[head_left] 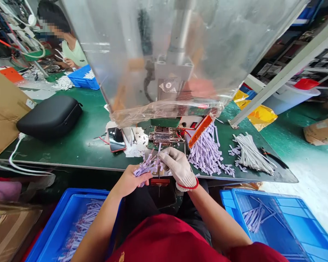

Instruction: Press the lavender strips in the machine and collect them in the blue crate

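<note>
A dark green workbench [84, 151] is spanning the frame from the left edge to the lower right, and a pale green floor [311, 171] is being shown beyond it. A transparent guard [123, 47] is filling the upper middle, with a metal fixture [161, 137] being framed beneath its lower border. At the upper left, a person [74, 51] is being seen beside a small blue bin [84, 80].

Just below the centre, at the bench's near edge, a bundle of lavender strips [143, 168] is being grasped in the bare left hand [129, 182]. A single strip [160, 147] is being pinched by the gloved right hand [177, 167], just in front of the fixture.

Upward room is being limited by the guard. Right of centre, reach is being bounded by a heap of lavender strips [205, 156], then white strips [253, 153] and pliers [276, 158] near the corner. Left of centre, a green stretch is being framed between a phone [117, 139] and a black case [50, 116]. Below the edge, both lower corners are being occupied by large blue bins [280, 214].
</note>
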